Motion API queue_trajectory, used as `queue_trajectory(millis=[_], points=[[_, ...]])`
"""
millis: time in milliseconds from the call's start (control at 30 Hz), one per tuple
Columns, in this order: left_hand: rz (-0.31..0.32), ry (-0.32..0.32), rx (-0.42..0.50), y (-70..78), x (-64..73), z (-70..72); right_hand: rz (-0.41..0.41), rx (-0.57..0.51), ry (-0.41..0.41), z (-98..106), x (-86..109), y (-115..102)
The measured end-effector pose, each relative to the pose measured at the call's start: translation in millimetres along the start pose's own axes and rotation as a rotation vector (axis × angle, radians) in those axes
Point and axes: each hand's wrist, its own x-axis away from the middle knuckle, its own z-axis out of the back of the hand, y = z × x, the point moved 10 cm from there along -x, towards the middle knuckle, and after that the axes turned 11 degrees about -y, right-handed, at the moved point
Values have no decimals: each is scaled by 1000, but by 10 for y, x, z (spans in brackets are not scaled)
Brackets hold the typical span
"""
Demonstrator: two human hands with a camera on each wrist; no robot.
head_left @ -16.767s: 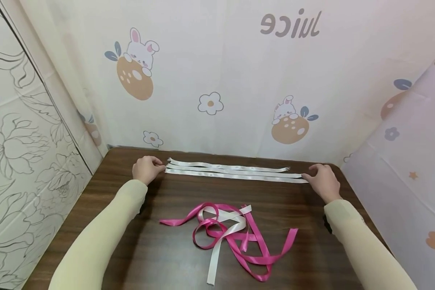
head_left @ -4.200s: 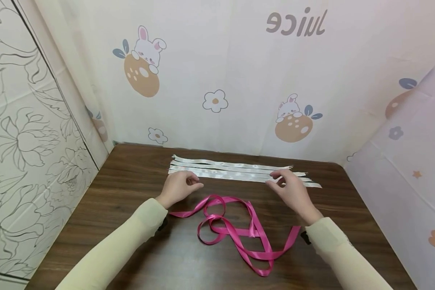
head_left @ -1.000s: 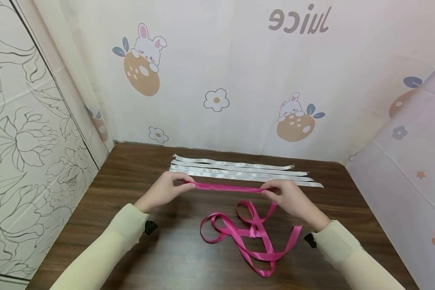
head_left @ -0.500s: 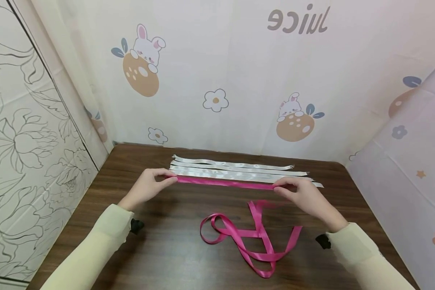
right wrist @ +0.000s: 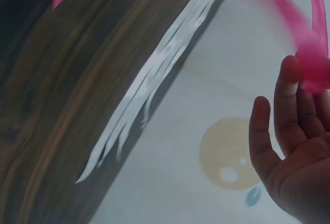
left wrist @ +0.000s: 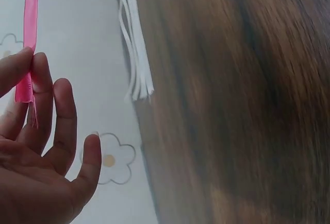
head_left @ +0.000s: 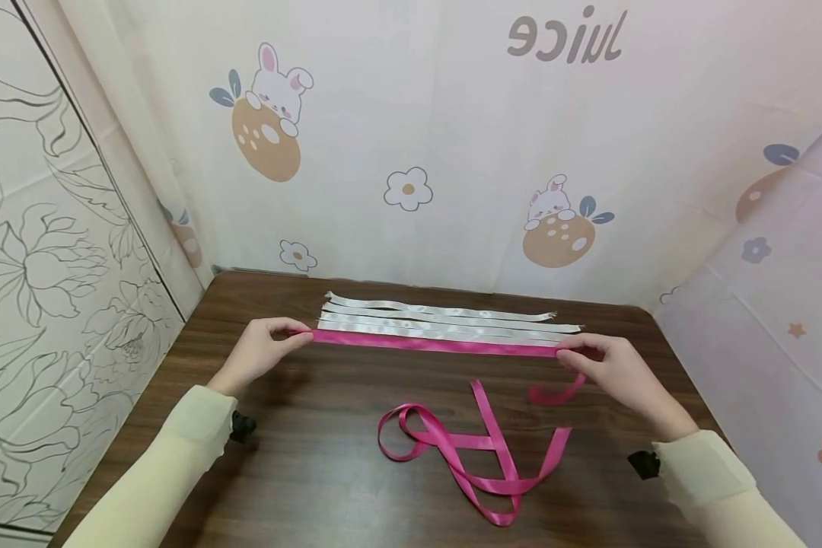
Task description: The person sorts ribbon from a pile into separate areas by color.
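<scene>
Stretching a pink ribbon [head_left: 438,346] above the desk [head_left: 329,472], the left grip [head_left: 259,350] pinched near one end, the right grip [head_left: 619,373] farther along; white ribbons [head_left: 383,326] lay near the far edge, pink loops [head_left: 503,457] nearer the front.

"Juice" [head_left: 567,38] — mirrored, on the curtain [head_left: 452,114].

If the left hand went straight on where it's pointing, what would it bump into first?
Besides the pink ribbon it pinches, the left hand would probably meet the nearest ends of the white ribbons. Depth is unclear, so it might pass above them.
</scene>
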Motion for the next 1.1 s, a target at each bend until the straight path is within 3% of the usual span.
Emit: queue_trajectory(millis=[367,633,1100], points=[[52,24,-11,-187,-94,11,-154,-32,-12,126,28,701],[81,7,-41,-263,-195,-35,-220,26,-10,134,29,1162],[62,-2,-138,-271,-384,-184,-349,39,-19,79,-81,1679]])
